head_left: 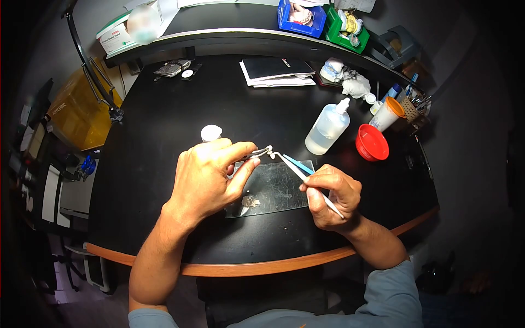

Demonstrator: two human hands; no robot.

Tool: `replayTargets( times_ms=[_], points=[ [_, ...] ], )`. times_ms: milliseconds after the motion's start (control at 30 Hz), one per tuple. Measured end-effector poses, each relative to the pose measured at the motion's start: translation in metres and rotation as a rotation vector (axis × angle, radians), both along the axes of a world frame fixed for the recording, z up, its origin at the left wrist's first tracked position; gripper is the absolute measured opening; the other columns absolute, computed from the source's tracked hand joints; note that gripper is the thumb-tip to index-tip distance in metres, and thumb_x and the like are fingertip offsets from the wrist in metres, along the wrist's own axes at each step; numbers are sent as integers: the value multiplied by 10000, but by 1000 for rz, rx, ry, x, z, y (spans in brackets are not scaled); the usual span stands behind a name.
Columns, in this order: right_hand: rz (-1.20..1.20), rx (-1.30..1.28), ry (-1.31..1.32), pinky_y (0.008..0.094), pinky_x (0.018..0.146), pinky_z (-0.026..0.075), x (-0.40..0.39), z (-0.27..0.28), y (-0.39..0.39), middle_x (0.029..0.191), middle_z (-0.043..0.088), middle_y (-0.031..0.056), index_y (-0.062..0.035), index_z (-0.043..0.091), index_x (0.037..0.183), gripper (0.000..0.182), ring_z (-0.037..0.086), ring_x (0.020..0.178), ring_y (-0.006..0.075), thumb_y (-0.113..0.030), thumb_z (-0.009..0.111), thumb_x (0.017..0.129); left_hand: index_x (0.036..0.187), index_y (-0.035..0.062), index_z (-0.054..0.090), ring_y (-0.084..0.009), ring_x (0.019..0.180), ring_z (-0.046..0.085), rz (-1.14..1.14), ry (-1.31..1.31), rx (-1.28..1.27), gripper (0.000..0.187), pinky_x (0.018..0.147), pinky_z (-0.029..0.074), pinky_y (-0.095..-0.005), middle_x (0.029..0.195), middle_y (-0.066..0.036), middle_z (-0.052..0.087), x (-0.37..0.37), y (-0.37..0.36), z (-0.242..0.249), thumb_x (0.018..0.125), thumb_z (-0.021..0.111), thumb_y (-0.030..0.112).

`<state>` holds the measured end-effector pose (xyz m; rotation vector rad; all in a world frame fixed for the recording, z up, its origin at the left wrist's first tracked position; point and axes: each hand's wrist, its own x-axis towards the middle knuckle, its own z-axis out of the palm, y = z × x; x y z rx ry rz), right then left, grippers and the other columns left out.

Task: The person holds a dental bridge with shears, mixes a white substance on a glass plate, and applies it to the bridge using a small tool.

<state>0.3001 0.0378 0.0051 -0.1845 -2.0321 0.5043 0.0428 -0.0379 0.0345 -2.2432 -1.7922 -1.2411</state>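
My left hand [210, 172] pinches a small metal clamp or tweezers [255, 153], whose tip carries a tiny pale piece [269, 149]. In my right hand [333, 198] are a slim white instrument [293, 168] with a bent tip and a blue-sided tool [298, 164]. The bent tip is at or very near the pale piece; whether they touch is too small to tell. Below the hands lies a clear glass slab [279, 191], with a smear of beige material [250, 201] at its left part. A white round cap or jar [211, 133] stands behind my left hand.
A squeeze bottle [328, 128], a red bowl [372, 142] and an orange-rimmed cup [388, 113] stand at the right. Papers with a black folder [277, 72] lie at the back. Blue [302, 18] and green [346, 30] bins sit on the shelf. A lamp arm [90, 68] rises at left.
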Motion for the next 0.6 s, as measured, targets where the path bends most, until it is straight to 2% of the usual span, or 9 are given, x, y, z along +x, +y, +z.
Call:
replayTargets(
  times_ms=[67, 167, 267, 367, 467, 600],
  points=[
    [-24, -15, 58, 310, 583, 536, -4, 0, -1, 745, 703, 110, 35, 694, 983, 176, 668, 598, 192, 105, 658, 826, 1048, 71, 820, -144, 568, 632, 1, 3, -6, 147, 543, 484, -299, 707, -42, 687, 0, 0, 0, 922, 832, 145],
    [-18, -15, 33, 311, 582, 538, -3, 1, -1, 743, 704, 112, 34, 693, 983, 174, 669, 598, 193, 105, 654, 830, 1049, 64, 814, -141, 565, 632, -2, -7, -13, 146, 544, 485, -293, 719, -47, 701, 0, 0, 0, 929, 825, 147],
    [14, -7, -26, 293, 622, 545, 2, -1, 0, 834, 724, 148, 51, 676, 1051, 155, 686, 687, 183, 61, 634, 902, 1050, 58, 810, -140, 564, 633, -8, -14, -20, 147, 545, 486, -292, 729, -53, 710, 0, 0, 1, 934, 819, 147],
    [18, 3, -31, 292, 620, 543, 1, -2, 1, 832, 724, 146, 51, 677, 1052, 158, 684, 684, 181, 59, 636, 899, 1059, 56, 812, -143, 564, 634, -13, -13, -27, 157, 546, 486, -297, 728, -57, 709, 0, -1, 2, 934, 816, 151],
    [-8, -5, 31, 317, 578, 541, -4, 1, -2, 736, 698, 109, 31, 699, 978, 169, 676, 598, 207, 96, 659, 828, 1068, 57, 813, -147, 563, 633, -18, -14, -15, 167, 546, 486, -302, 722, -58, 704, -1, -1, 1, 933, 816, 155],
    [2, -6, 27, 318, 575, 541, -4, 1, -2, 735, 697, 110, 31, 701, 979, 170, 675, 596, 208, 93, 660, 826, 1072, 58, 815, -149, 560, 629, -16, -19, -18, 170, 544, 483, -304, 711, -57, 697, 0, -1, 2, 933, 815, 157]
  ],
)
